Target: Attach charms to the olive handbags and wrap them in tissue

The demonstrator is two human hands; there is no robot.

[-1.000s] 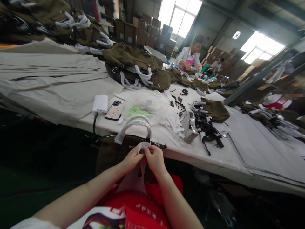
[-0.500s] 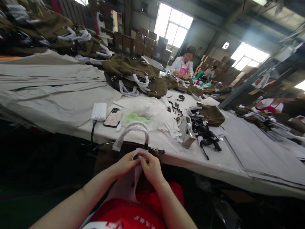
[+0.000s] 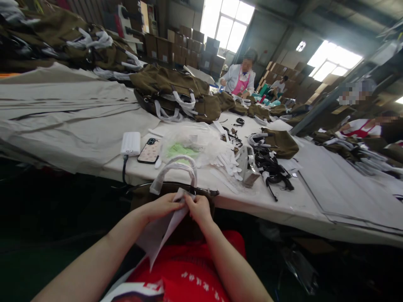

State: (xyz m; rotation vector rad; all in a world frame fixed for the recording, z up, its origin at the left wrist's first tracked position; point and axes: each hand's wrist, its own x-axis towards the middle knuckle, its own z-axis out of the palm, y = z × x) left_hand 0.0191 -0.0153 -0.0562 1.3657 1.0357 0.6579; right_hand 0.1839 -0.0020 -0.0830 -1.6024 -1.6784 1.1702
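Observation:
An olive-brown bag [image 3: 140, 198] leans upright against the table's front edge, its top rim facing me. Its handle [image 3: 163, 171] is wrapped in clear-white plastic and stands up in a loop. My left hand [image 3: 163, 206] pinches a thin white sheet [image 3: 159, 235] near the bag's rim. Close beside it, my right hand [image 3: 199, 208] has its fingers closed on the sheet's upper edge by the handle's base. The sheet hangs down in a pointed fold in front of the bag. Whether it is paper or cloth I cannot tell, and my fingertips partly hide the spot they grip.
On the white-covered table [image 3: 85, 138] lie a power bank [image 3: 130, 143], a phone [image 3: 149, 150], a plastic bag [image 3: 195, 140], white strips [image 3: 227, 163], a metal box [image 3: 248, 167] and black straps [image 3: 273, 172]. Brown bags [image 3: 176, 90] are piled behind; a co-worker [image 3: 241, 79] stands beyond.
The white sheet's lower part has come forward and now hangs as a pointed flap. Both hands sit slightly higher in view, still at the bag's rim. The co-worker's arms have shifted.

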